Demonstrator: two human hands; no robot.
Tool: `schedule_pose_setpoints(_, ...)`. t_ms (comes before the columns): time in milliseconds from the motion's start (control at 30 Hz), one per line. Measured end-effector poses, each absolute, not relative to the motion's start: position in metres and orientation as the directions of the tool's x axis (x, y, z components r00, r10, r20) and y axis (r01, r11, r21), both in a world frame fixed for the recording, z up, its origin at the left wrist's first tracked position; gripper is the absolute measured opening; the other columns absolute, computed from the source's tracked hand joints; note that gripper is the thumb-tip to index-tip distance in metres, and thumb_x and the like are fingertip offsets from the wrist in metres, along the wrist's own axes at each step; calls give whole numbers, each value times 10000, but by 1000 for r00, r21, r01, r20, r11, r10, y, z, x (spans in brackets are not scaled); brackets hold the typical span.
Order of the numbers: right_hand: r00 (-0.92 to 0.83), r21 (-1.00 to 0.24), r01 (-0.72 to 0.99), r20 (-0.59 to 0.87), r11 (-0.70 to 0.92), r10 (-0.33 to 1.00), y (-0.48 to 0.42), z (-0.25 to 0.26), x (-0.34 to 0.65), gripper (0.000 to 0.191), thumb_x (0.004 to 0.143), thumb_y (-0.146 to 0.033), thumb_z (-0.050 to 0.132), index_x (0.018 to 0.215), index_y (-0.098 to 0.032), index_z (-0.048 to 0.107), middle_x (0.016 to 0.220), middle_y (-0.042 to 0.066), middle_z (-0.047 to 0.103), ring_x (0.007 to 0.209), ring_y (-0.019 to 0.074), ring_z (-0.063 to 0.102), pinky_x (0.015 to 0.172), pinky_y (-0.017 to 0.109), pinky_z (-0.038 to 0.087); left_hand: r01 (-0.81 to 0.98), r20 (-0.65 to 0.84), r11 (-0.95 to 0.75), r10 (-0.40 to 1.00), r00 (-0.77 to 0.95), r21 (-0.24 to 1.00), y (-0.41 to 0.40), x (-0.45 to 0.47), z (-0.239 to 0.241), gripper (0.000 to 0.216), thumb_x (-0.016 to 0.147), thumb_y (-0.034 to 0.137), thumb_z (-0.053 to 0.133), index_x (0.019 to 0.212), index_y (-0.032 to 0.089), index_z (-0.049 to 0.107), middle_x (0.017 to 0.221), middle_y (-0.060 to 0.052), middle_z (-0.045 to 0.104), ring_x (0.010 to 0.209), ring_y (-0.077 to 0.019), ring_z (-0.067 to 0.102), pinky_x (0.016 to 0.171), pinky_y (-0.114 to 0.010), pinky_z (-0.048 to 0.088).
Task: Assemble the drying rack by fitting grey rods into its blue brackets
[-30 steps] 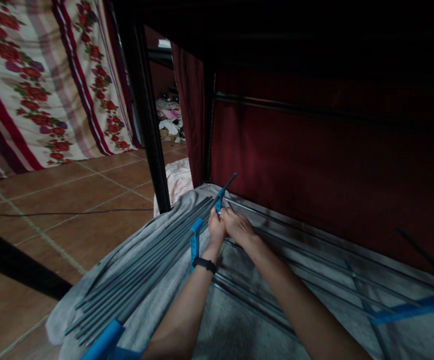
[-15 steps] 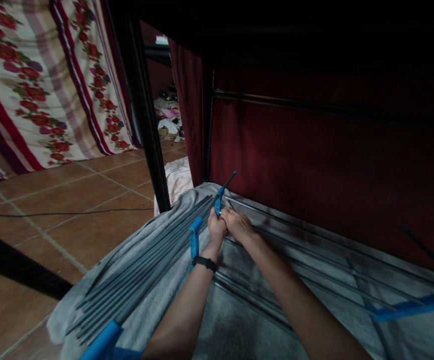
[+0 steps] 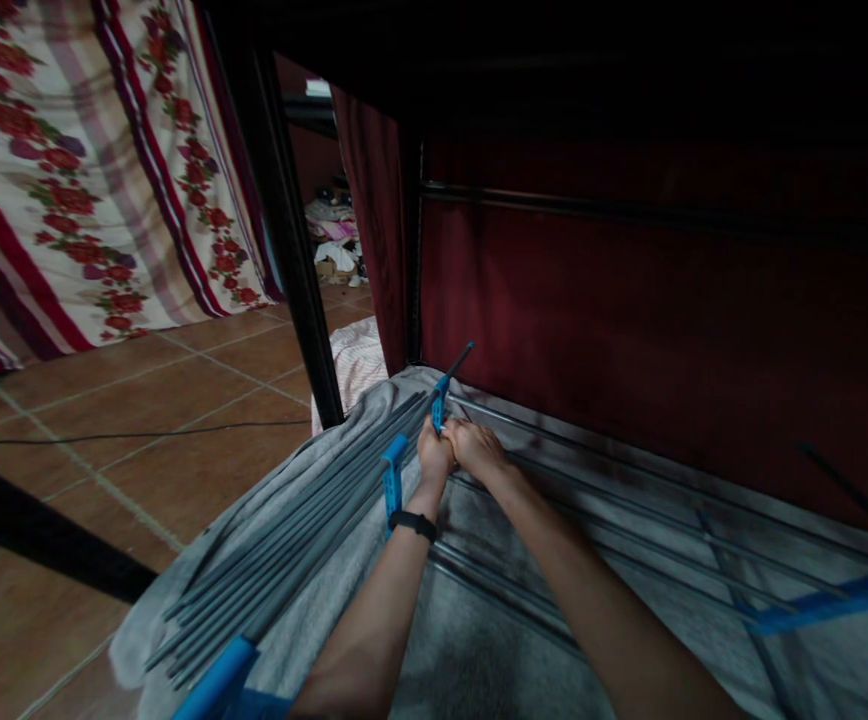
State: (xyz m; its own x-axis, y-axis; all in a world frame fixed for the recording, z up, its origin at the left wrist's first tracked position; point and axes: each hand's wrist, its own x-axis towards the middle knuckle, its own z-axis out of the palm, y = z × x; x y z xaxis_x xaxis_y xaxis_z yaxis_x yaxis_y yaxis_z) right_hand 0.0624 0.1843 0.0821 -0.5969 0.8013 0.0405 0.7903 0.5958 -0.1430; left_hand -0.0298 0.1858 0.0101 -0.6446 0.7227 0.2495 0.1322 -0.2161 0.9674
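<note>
My left hand (image 3: pixel 435 455), with a black band at its wrist, is closed around the lower part of a blue plastic bracket (image 3: pixel 439 400). That bracket sits on a grey pole (image 3: pixel 459 364) that runs away from me. Pressed against the left fingers, my right hand (image 3: pixel 475 447) is closed too; what lies inside it is hidden, though a small pale tip shows between the hands. Metal rods (image 3: pixel 576 482) stretch rightward from near the hands to a blue crosspiece (image 3: pixel 839 603). A second blue bracket (image 3: pixel 393 480) stands by my left wrist, and another blue piece (image 3: pixel 216 680) is nearer me.
Several loose grey rods (image 3: pixel 291 530) lie side by side on a grey blanket (image 3: pixel 471 640). A black metal frame post (image 3: pixel 295 240) rises at left, with a dark red curtain (image 3: pixel 591 300) behind. A thin cable (image 3: pixel 141 435) crosses the tiled floor (image 3: pixel 201 385).
The view has shifted slightly. Both hands stay together at the same blue bracket, with hardly any visible movement.
</note>
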Motion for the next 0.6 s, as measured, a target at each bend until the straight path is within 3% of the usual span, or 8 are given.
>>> schedule_pose_setpoints(167, -610, -62, 773, 201, 631, 766, 161, 82, 73, 369, 1023, -236, 312, 1289, -161, 557, 1194, 115, 675, 1122, 209, 591, 996, 350, 400, 151, 268, -223, 733, -625, 963, 175, -31, 16, 212, 617, 21, 552, 747, 185, 588, 688, 27, 584, 713, -157, 561, 827, -305, 492)
schedule_pose_setpoints(300, -608, 69, 748, 469, 660, 641, 130, 93, 115, 395, 996, -166, 359, 1356, -189, 518, 1275, 124, 625, 1132, 217, 555, 987, 360, 395, 199, 366, -315, 672, -644, 928, 170, -24, 29, 444, 629, 19, 543, 1034, 176, 634, 1042, -45, 675, 1062, -219, 612, 1056, -360, 431)
schedule_pose_setpoints(400, -451, 104, 862, 602, 495, 659, 128, 110, 152, 393, 998, -229, 396, 1371, -183, 510, 1324, 148, 593, 1160, 276, 532, 1004, 430, 370, 260, 441, -362, 633, -637, 895, 175, -20, 41, 411, 729, 91, 573, 1129, 165, 629, 1140, -77, 671, 1163, -250, 589, 1124, -388, 386)
schedule_pose_setpoints(500, -411, 131, 901, 556, 413, 723, 141, 122, 175, 377, 1004, -307, 414, 1329, -163, 539, 1246, 153, 627, 1132, 291, 556, 993, 432, 376, 298, 467, -363, 626, -625, 883, 183, -20, 45, 283, 840, 193, 556, 1107, 154, 642, 1130, -109, 686, 1155, -269, 601, 1121, -419, 393)
schedule_pose_setpoints(600, -501, 163, 863, 403, 479, 766, 154, 121, 181, 336, 1025, -278, 336, 1223, -189, 592, 1126, 110, 660, 978, 227, 617, 894, 349, 421, 323, 480, -355, 624, -617, 877, 190, -23, 41, 228, 887, 231, 526, 1058, 154, 655, 1118, -129, 701, 1110, -273, 628, 1082, -433, 431)
